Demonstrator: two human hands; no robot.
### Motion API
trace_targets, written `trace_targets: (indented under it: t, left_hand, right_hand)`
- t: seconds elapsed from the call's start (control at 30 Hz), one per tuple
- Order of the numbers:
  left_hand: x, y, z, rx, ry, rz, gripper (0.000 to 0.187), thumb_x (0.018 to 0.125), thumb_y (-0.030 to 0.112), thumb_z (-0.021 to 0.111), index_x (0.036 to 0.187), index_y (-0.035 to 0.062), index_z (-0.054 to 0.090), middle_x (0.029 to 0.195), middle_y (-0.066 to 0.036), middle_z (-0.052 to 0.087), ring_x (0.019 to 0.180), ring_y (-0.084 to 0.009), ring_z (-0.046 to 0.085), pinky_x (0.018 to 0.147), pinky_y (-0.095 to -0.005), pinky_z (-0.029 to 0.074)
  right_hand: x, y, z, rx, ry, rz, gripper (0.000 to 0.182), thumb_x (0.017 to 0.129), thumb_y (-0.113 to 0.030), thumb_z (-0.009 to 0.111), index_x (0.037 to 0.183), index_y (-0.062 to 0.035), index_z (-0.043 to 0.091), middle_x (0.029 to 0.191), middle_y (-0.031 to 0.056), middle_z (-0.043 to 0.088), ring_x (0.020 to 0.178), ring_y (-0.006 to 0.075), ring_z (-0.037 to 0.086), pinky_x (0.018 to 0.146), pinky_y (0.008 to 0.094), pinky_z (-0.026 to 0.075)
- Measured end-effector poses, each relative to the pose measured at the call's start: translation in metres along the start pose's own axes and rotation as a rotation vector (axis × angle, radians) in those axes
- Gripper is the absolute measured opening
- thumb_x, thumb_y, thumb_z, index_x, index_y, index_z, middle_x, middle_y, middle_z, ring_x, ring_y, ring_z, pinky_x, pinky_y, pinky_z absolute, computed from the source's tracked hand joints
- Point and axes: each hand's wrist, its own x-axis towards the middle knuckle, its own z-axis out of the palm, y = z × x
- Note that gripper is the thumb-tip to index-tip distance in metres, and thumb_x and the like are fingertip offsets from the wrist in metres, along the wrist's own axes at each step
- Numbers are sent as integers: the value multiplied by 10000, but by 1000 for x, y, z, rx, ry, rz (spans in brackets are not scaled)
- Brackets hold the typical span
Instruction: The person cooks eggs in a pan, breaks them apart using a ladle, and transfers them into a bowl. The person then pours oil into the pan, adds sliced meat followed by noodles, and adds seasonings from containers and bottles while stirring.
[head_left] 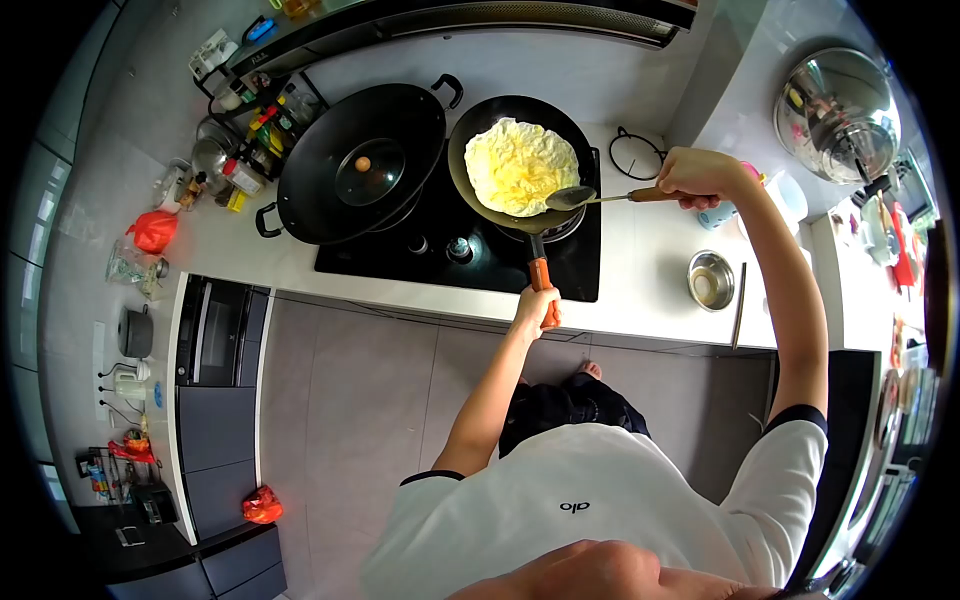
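Observation:
My left hand [538,308] is wrapped round the orange handle of a frying pan [462,175] on the stove. A thin, ruffled yellow-and-white egg sheet [515,165] covers much of the pan's inside. My right hand [697,176] grips the wooden end of a long spatula [612,198] from the pan's right side. Its dark, rounded metal head lies over the lower right edge of the egg. Left of the pan stands a large black wok [310,190], with a round lid [385,180] with a brown knob inside it.
Both pans stand on a black glass cooktop [370,260]. A small steel bowl [710,280] and a thin dark stick [740,305] lie on the right counter. A wire ring stand [637,155] sits behind. Bottles [265,140] crowd the left rack; the range hood [450,22] overhangs the back.

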Motion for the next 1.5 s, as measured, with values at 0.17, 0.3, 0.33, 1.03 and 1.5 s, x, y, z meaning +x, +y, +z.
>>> trace_targets:
  t: [0.17,0.3,0.33,1.03,1.5]
  left_hand:
    - [-5,-1,-3,2,18,-12,153,707,14,568,802,51,455,561,-76,483,399,-180,485,377,-328,418]
    - [-5,1,0,16,-5,2,141,711,23,569,795,59,462,564,-67,485,405,-175,487,377,-325,413]
    - [-7,1,3,16,2,0,138,712,26,570,792,61,464,566,-65,487,408,-173,488,377,-326,411]
    - [22,-6,-29,53,-99,45,241,743,31,584,919,96,433,602,-50,493,423,-168,501,392,-329,422]
    - [24,-7,-31,59,-86,23,266,742,41,591,943,103,430,595,-42,493,420,-163,498,390,-326,414]
  right_hand:
    - [-17,18,19,262,155,-73,187,792,-131,475,664,-2,523,514,45,503,375,119,452,320,274,324]
    - [-25,41,47,493,264,-142,244,872,-161,470,864,15,637,543,31,503,366,95,440,307,247,315]
    - [-23,49,57,574,290,-133,274,892,-177,477,1011,-9,659,557,17,500,372,86,426,317,234,303]
    - [-23,111,223,1245,387,-128,368,973,-141,456,1291,37,505,606,10,458,357,39,341,318,192,253]
    - [-23,116,238,1284,419,-96,420,901,-122,587,1288,24,513,595,-18,477,393,26,359,330,206,251]
